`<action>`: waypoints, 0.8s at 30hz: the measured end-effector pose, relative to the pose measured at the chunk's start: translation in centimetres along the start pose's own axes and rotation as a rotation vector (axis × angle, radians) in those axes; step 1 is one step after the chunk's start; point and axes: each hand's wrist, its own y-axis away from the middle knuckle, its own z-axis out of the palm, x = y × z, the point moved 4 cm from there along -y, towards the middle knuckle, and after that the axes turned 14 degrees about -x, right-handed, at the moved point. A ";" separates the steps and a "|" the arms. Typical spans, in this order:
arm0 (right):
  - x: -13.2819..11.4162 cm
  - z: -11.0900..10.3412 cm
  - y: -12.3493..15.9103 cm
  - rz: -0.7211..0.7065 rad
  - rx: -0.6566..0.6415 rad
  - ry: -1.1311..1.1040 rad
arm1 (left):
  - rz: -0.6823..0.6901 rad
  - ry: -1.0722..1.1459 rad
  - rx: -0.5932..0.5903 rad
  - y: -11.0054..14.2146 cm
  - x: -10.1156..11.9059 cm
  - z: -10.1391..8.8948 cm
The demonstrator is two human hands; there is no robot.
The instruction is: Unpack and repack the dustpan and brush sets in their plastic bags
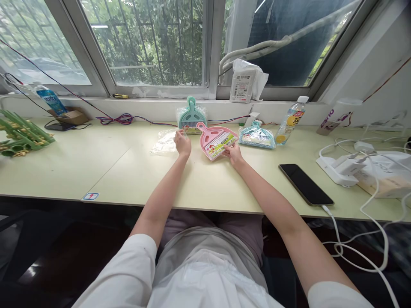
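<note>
My right hand (233,152) grips the lower edge of a pink mini dustpan and brush set (215,139), which is tilted up off the pale desk (105,167). My left hand (182,143) is closed on the edge of a clear plastic wrapper (164,143) lying on the desk to the left of the pink set. A teal dustpan set in its wrapper (191,116) leans against the wall behind. Another wrapped blue set (257,136) lies to the right of the pink one.
A black phone (305,184) on a white cable lies at the right, beside a power strip with chargers (340,170) and a white bag (390,173). A drink bottle (290,122) stands near the wall. Green clothes pegs rack (19,134) and coloured wires (117,118) sit left.
</note>
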 end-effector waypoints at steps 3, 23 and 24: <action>0.1 0.1 0.1 -0.013 -0.022 0.003 | 0.061 -0.337 0.157 -0.3 -0.5 -3.0; -0.1 0.9 0.0 0.051 -0.159 0.070 | 0.244 -0.191 -0.063 -0.6 -0.9 -1.7; -0.2 0.7 0.0 0.050 -0.129 0.073 | 0.241 -0.195 -0.075 -0.5 -0.7 -1.6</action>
